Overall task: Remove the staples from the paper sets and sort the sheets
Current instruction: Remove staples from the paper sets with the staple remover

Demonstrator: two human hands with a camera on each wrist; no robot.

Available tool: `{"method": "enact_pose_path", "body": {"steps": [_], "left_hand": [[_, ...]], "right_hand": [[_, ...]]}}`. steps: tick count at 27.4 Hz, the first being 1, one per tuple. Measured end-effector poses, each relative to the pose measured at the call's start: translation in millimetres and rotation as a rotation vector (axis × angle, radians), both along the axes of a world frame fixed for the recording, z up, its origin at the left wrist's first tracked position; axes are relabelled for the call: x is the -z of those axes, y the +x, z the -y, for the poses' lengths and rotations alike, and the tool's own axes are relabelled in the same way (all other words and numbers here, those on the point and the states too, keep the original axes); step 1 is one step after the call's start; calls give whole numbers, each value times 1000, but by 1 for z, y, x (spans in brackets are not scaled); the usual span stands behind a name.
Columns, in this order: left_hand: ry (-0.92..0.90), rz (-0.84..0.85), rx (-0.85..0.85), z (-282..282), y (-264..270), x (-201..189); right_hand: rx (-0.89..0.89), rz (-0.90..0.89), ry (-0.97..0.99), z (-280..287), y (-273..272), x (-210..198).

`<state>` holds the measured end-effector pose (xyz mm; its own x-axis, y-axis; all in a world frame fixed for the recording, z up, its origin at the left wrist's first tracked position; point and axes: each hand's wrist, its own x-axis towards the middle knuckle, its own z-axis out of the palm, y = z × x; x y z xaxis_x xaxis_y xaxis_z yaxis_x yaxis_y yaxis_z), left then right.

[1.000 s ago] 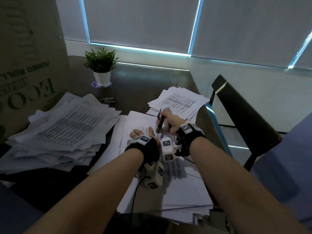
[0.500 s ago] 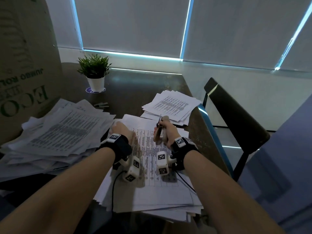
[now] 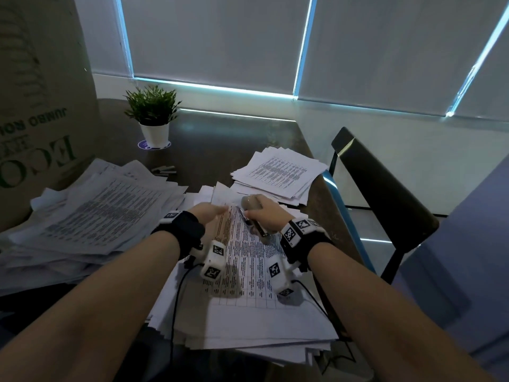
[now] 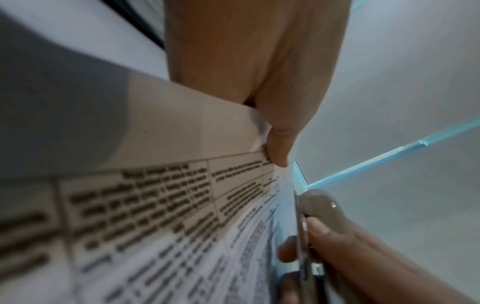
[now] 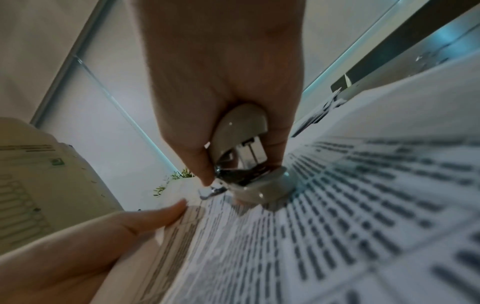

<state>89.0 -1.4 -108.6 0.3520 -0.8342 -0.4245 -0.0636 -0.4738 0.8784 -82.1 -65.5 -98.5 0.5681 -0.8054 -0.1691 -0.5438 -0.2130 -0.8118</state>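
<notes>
The printed set [image 3: 248, 260] lay on a thick paper stack at lower centre of the head view, with the staple corner up near centre frame. The left hand [image 3: 209, 213] had thumb and finger pinching that top corner, lifting the sheet edge a bit, as the left wrist view showed. The right hand [image 3: 268, 215] was wrapped around the remover [image 3: 252, 205], its metal claw down just beside the pinched corner; I couldn't make out the staple itself.

My take on handling: the sheets looked thin, floppy and easy to tear, so holding right at the corner next to the staple seemed smart, since a grip further out would probably just let the paper buckle. The remover looked small, hard and smooth, fine for a fist grip.

No real containers here. The piles did that job: a messy heap [image 3: 91, 213] at left, a neater pile [image 3: 278, 172] at upper right of the desk. A cardboard box [image 3: 35, 106] stood far left, contents hidden.
</notes>
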Motion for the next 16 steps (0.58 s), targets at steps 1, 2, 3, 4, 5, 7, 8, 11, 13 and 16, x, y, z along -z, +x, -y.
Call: {"method": "enact_pose_path", "body": {"steps": [1,2,3,4,5,7,8,11,13,16], "left_hand": [[9,-50,-18,5,4,6],[23,-75,-28,5,5,8],[30,-105,-20,4,4,7],[44,-110,-15,4,5,8],[48,-112,5,4,6,9],[42,-66,38,4,8,11],[35,-45,56,5,10,13],[36,-34,67,9,15,18],[50,-47,74,10,16,18],[71,-31,85,15,20,22]], "right_hand": [[-6,-23,-63,0,2,1],[-11,-51,-132,0,4,0],[-9,-76,-189,0,7,0],[-1,-92,-217,0,10,0],[3,-101,-235,1,14,1],[-20,-134,-285,2,24,3],[-37,-162,-300,2,28,3],[-57,-224,-328,6,37,4],[-53,-250,-326,8,40,6],[-54,-282,-313,11,44,7]]}}
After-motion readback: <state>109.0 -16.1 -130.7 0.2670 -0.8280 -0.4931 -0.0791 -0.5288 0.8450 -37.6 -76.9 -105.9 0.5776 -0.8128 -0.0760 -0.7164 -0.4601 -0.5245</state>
